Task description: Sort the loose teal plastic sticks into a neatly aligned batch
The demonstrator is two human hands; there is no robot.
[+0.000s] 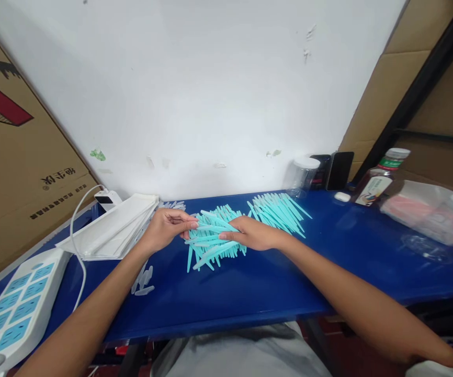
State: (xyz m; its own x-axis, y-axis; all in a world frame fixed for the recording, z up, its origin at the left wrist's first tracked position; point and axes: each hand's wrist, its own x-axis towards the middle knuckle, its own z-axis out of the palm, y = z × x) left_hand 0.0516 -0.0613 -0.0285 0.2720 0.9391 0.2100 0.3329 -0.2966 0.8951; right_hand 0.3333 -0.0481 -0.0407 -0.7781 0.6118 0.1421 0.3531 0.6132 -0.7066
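Note:
A heap of slim, tapered turquoise sticks (pixel 221 251), which look like eyebrow razors, lies on the blue table in front of me. My right hand (pixel 250 233) is closed around several of these sticks above the heap, thumb on top, their wider ends toward the left. My left hand (pixel 171 228) pinches the left end of one stick between thumb and fingers; a pale, translucent cap seems to cover that end. A second turquoise pile (pixel 277 212) lies to the right, its sticks roughly parallel. Small translucent caps (pixel 144 281) lie near my left forearm.
Left of my hands are white paper-like sleeves (pixel 112 230), a power strip (pixel 18 303) and a white cable (pixel 72 225). A clear jar (pixel 303 178), phones (pixel 339 170), a bottle (pixel 381 178) and a plastic tub (pixel 422 212) stand at the right. A white wall (pixel 218 94) rises behind the table (pixel 250 293).

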